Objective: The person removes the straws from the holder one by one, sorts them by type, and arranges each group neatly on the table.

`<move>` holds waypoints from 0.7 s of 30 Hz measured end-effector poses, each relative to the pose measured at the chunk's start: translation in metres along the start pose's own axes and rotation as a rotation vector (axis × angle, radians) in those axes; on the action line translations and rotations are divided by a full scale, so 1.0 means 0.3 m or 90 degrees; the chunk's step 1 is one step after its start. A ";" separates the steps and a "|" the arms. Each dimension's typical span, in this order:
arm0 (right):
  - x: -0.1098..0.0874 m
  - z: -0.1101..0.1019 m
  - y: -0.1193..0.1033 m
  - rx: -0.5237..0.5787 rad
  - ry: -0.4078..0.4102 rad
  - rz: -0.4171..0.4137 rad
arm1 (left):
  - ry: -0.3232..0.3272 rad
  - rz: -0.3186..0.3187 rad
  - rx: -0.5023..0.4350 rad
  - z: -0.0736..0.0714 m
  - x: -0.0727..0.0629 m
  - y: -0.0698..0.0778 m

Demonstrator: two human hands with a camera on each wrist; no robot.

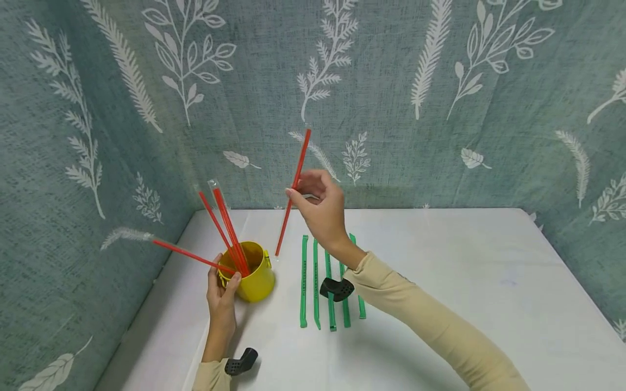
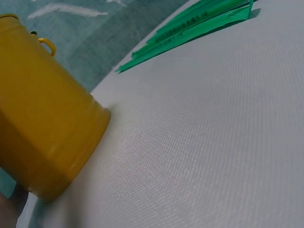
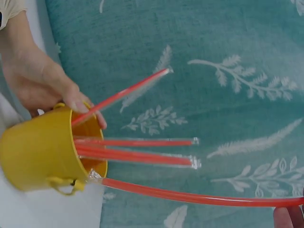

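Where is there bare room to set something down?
The largest bare patch of white table lies between the right sleeve and the table's back and right edges. A narrow bare strip separates green packets from the yellow bucket. It's crowded at the bucket: left hand, red straws.

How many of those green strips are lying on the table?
5, in a row right of the yellow bucket: first green strip, second, third, fourth and fifth, counting rightward. The right sleeve crosses some, so more may be hidden.
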State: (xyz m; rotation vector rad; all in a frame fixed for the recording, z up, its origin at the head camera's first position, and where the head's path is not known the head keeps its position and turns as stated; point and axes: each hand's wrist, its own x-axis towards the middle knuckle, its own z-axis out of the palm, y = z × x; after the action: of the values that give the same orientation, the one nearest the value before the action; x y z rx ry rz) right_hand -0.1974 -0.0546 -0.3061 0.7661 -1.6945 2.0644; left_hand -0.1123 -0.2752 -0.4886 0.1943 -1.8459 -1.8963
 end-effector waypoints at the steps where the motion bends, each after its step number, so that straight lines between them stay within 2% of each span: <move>1: -0.001 -0.013 -0.010 -0.008 0.003 0.003 | 0.002 -0.003 0.001 0.002 0.001 0.000; 5: -0.006 -0.058 -0.049 -0.036 0.008 0.011 | 0.006 -0.006 -0.009 0.008 0.001 0.002; 8: -0.007 -0.085 -0.042 -0.045 0.010 0.017 | 0.003 0.000 -0.012 0.006 0.000 0.003; 15: -0.009 -0.163 0.084 -0.055 0.029 0.021 | 0.003 -0.009 -0.002 0.008 0.000 0.006; 21: -0.021 -0.190 0.041 -0.056 0.025 0.052 | 0.009 -0.012 -0.008 0.007 -0.001 0.002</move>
State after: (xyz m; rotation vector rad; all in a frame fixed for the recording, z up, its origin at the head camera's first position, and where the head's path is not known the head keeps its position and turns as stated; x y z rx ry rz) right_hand -0.2099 -0.0013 -0.3272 0.6340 -1.8087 2.0297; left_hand -0.1129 -0.2731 -0.4878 0.2206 -1.8293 -1.9138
